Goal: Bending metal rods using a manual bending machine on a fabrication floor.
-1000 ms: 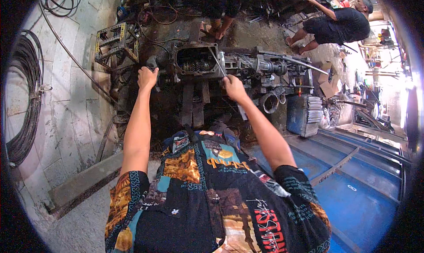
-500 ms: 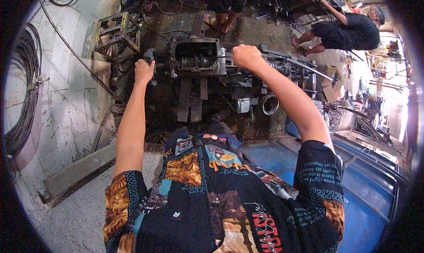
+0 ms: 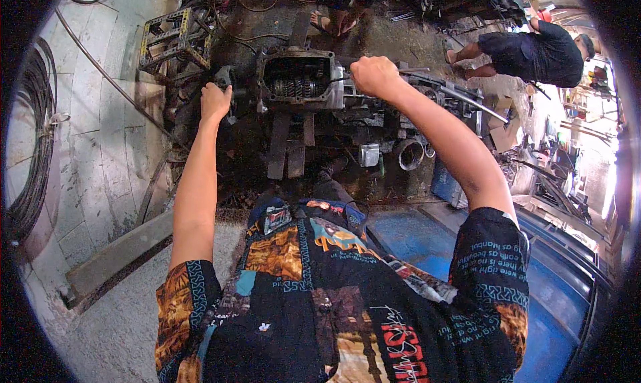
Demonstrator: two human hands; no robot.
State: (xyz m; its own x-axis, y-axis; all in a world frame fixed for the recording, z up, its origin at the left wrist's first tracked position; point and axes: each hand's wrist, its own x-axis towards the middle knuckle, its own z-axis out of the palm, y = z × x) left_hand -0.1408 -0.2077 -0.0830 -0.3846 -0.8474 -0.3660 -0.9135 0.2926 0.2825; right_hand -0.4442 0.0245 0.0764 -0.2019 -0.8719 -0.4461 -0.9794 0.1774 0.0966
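Note:
A greasy metal gearbox housing (image 3: 329, 100) lies ahead of me with its rectangular opening facing up. Toothed gears (image 3: 294, 88) on a shaft show inside. My right hand (image 3: 376, 78) is closed in a fist at the housing's right end, around a thin dark rod (image 3: 339, 80) whose tip reaches over the opening's right edge; the rod's kind is unclear. My left hand (image 3: 215, 104) has its fingers curled over a dark rounded metal part (image 3: 226, 76) at the left end of the gearbox. The left fingertips are partly hidden.
Wooden planks (image 3: 279, 146) sit under the gearbox. A yellow-and-black metal frame (image 3: 163, 42) stands at far left, near a coiled cable (image 3: 33, 149). One person (image 3: 534, 56) is at far right; another's feet (image 3: 334, 24) are beyond the gearbox. A metal ring (image 3: 410, 154) lies near right.
The rod shows less length inside the opening, and my right hand sits slightly farther away from me. My left hand stays at the rounded part. The person at right has drawn an arm in.

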